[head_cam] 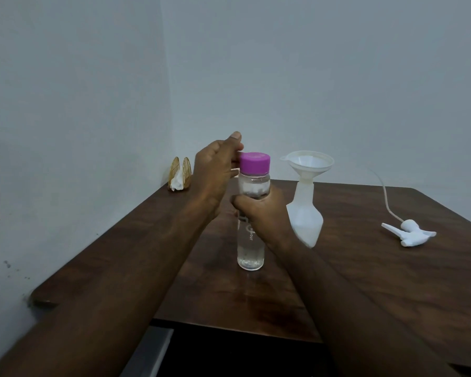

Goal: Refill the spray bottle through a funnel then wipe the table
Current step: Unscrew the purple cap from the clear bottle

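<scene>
A clear water bottle (pixel 251 248) with a purple cap (pixel 254 162) stands upright on the brown table (pixel 378 281). My right hand (pixel 259 210) grips its middle. My left hand (pixel 215 170) is at the cap, its thumb raised above it and its fingers touching the cap's left side. To the right stands the white spray bottle (pixel 306 221) with a white funnel (pixel 307 161) seated in its neck. The spray trigger head (pixel 411 232) with its thin tube lies on the table at the right.
A gold tissue holder (pixel 179 174) with white tissue stands in the far left corner against the wall. Pale walls close off the back and left sides. The table's near edge runs just below my forearms.
</scene>
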